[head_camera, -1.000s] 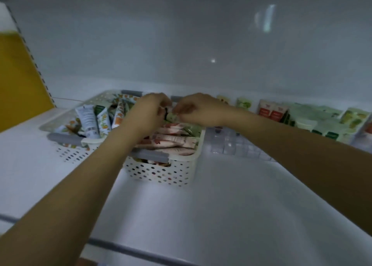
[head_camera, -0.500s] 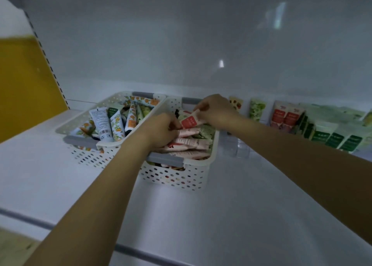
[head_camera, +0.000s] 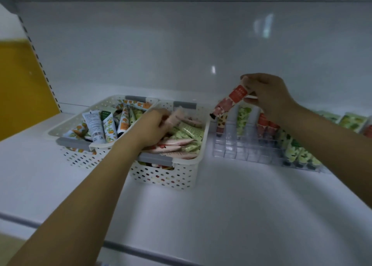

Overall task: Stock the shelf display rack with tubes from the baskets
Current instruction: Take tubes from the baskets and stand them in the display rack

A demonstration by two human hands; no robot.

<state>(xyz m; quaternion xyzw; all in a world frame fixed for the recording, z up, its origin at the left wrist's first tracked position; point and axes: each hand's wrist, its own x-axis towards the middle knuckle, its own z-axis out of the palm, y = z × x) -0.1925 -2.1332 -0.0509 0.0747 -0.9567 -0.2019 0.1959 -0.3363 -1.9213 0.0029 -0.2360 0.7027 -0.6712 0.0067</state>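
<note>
Glossy white shelf (head_camera: 231, 215), white back wall (head_camera: 161, 44). Our right hand (head_camera: 269, 96) fingers pinch red-labelled floral tube (head_camera: 227, 102); left hand (head_camera: 153, 126) fingers grip pale pink tube (head_camera: 175, 116).

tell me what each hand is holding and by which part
The right hand pinches a red-labelled tube by its flat crimped end, cap hanging down. The left hand, in the basket, grips a pale pink tube; the spot is blurred.

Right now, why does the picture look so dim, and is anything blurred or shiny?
Head view: light is dim and bluish; pale glare patches sit on the glossy white back panel; the left hand in the white perforated basket is motion-smeared; the right hand pinching the red-and-pink tube is sharper.
</note>
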